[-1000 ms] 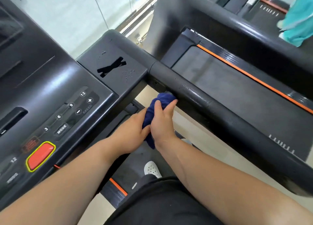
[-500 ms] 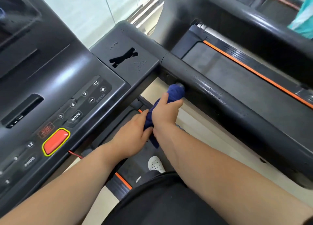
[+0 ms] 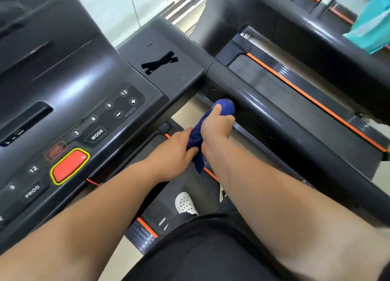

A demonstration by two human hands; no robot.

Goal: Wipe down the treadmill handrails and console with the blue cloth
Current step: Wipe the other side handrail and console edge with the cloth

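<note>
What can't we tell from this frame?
Head view only:
- Where the blue cloth meets the handrail: behind the right hand.
- Grip of the left hand: fingers partly hidden by the cloth.
- Top of the console: blurred, cut off at the top-left edge.
- Handrail's near end: cut off by the right edge.

Single wide-angle view, head-worn, aimed forward and steeply down, close above left hand [image 3: 175, 154] and right hand [image 3: 216, 126], both near centre; console [image 3: 84, 86] left of them, handrail [image 3: 285, 132] right and beyond, shoe [image 3: 185, 203] beneath, nearer the wearer.
</note>
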